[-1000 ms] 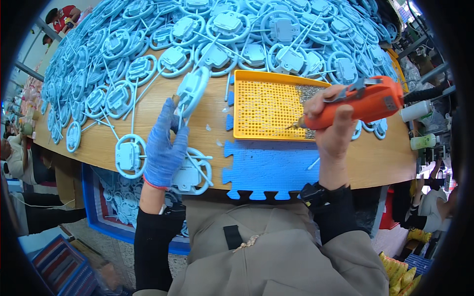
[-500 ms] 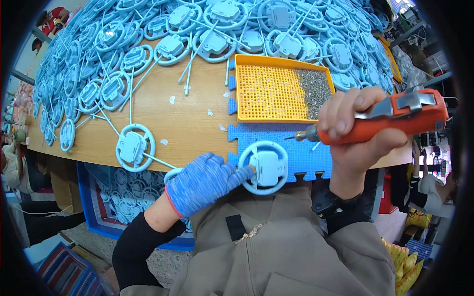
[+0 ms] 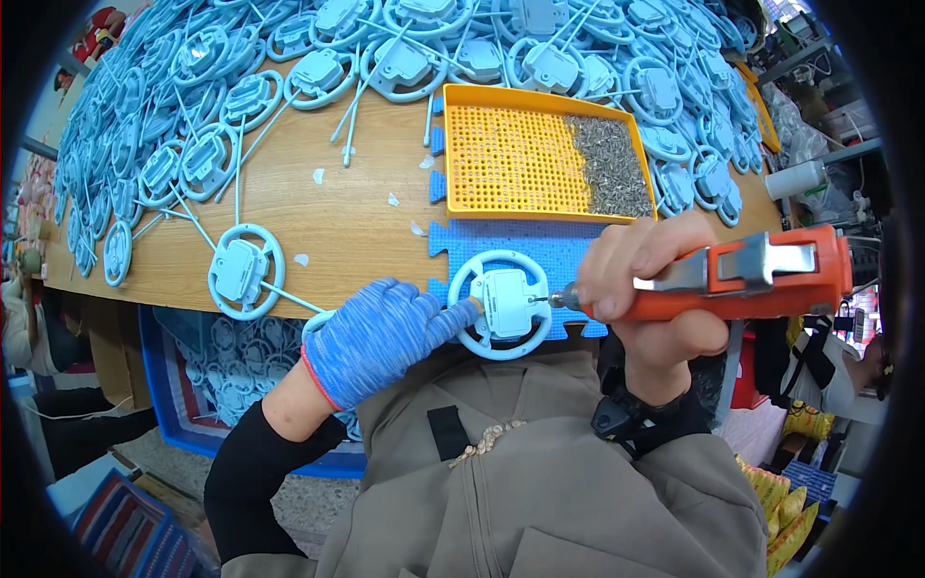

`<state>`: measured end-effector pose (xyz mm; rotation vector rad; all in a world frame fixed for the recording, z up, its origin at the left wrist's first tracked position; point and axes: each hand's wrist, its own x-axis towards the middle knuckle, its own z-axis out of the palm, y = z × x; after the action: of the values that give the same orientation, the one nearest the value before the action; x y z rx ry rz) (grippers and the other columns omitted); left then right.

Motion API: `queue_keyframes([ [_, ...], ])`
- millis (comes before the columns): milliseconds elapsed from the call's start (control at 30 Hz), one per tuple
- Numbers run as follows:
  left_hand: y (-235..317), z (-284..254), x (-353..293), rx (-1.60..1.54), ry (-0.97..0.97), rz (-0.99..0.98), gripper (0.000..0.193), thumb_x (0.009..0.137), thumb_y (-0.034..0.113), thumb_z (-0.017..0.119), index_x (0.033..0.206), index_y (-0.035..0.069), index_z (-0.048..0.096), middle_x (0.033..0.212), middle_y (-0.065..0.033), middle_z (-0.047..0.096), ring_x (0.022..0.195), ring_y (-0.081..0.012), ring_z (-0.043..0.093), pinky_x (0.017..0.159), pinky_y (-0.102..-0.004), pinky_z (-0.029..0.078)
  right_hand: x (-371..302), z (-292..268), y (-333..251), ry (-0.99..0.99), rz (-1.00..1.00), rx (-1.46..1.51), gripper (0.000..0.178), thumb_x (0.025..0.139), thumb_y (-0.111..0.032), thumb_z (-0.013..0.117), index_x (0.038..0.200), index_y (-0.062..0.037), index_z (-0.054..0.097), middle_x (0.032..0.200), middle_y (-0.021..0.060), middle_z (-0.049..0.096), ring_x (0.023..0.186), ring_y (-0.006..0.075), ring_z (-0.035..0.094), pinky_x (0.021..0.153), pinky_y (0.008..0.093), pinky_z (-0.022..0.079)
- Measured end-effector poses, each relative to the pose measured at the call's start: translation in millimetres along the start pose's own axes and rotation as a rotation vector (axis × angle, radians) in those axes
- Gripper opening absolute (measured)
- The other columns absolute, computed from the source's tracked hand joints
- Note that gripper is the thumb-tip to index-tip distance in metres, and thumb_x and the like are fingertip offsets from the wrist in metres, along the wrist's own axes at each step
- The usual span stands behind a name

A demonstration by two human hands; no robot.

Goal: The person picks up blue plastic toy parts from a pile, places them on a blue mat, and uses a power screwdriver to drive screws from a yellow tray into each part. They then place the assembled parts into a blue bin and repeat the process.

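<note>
The gloved left hand has its fingertips at the left side of a light-blue toy steering wheel, though whether they close round its rim cannot be told. Apart from it, the bare right hand is wrapped round an orange power screwdriver, its tip at the hub's right edge. The wheel is over the blue foam mat at the worktop's near edge, just nearer than a yellow tray of screws.

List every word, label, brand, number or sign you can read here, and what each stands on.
None can be read.
Light-blue wheel-shaped part at the left hand: any marking on its centre plate is too small to read.
Orange driver in the right hand: no legible lettering.
Yellow packets, lower right: any print is too blurred.
</note>
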<state>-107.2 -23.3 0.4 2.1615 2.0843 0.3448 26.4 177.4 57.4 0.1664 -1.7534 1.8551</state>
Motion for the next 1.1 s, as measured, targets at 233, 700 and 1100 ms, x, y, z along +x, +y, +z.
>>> queue_keyframes([
  [233,-2,0,2,-0.03,-0.002,-0.009,0.044,0.082,0.008,0.054,0.126,0.015,0.053,0.076,-0.0078,0.055,0.066,-0.0253,0.058,0.06,-0.0361,0.045,-1,-4,2,-0.127,0.093,0.23,0.057,0.059,-0.045,0.087,0.082,-0.0019,0.057,0.073,0.0066,0.06,0.069,0.0183,0.057,0.063,0.0313,0.045],
  [700,8,3,2,0.066,0.086,0.013,0.043,0.082,0.012,0.056,0.124,0.012,0.053,0.071,-0.0059,0.056,0.062,-0.0235,0.058,0.056,-0.0344,0.044,33,-22,6,0.054,-0.085,0.23,0.061,0.081,-0.069,0.053,0.09,-0.0088,0.048,0.065,0.0018,0.052,0.055,0.0133,0.049,0.05,0.0266,0.04],
  [1100,60,11,43,-0.064,0.312,0.491,0.036,0.084,0.016,0.052,0.119,0.008,0.055,0.065,-0.0057,0.051,0.052,-0.0171,0.051,0.047,-0.0296,0.038,67,-41,53,0.128,-0.065,0.049,0.053,0.084,-0.06,0.059,0.094,-0.0085,0.051,0.066,0.0027,0.051,0.057,0.0135,0.047,0.055,0.0291,0.04],
])
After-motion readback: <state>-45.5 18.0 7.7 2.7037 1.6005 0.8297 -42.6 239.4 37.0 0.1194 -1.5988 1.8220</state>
